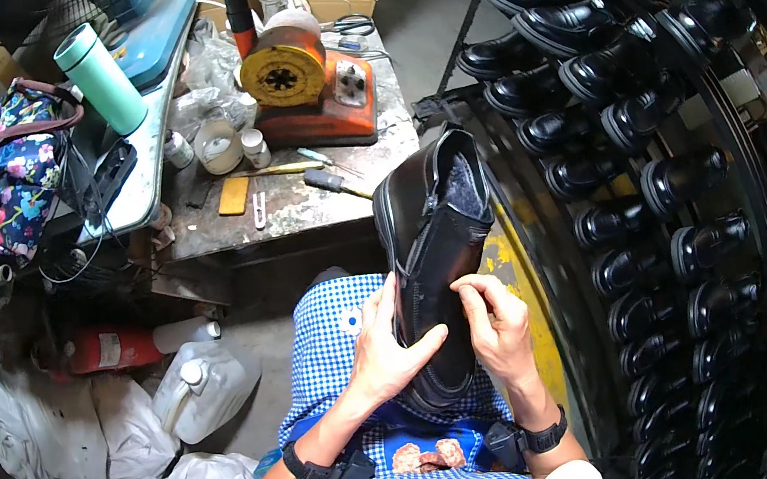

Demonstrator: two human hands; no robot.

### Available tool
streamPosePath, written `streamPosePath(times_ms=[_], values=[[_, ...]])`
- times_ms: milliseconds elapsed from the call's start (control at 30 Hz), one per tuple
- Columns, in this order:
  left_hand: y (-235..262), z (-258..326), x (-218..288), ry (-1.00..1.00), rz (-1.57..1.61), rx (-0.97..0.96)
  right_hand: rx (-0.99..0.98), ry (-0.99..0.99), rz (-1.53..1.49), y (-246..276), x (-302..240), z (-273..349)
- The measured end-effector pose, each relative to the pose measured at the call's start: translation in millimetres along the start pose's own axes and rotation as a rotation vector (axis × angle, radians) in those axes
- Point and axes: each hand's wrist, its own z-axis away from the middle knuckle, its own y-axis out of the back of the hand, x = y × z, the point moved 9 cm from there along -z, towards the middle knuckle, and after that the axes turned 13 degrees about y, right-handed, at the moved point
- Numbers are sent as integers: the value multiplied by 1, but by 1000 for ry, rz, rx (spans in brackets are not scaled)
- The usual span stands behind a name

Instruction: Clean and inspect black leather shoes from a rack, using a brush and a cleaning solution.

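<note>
A black leather ankle boot (430,272) with a dark fuzzy lining rests upright over my lap. Its opening faces away from me and its toe points toward my body. My left hand (388,345) is wrapped round the boot's left side, the thumb lying across the upper. On the other side, my right hand (495,320) has its thumb and forefinger pinched together against the leather. Whatever that pinch may hold is too small to make out. A blue checked apron (333,329) covers my lap beneath the boot.
Ahead stands a worn workbench (208,223) with an orange machine (319,98), a brush (334,184) and a yellow block (234,196). A rack of black shoes (627,270) fills the right. On the left are a mint bottle (101,81), a white jug (206,391) and sacks (50,427).
</note>
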Motion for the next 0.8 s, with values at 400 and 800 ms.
streamPosePath(times_ms=[400,800], values=[[9,4,-4,-15,-165,89,-162,-131,-101,-30,9,-1],[9,7,12,-5,-146,27,-225,-384,-440,-32,22,9]])
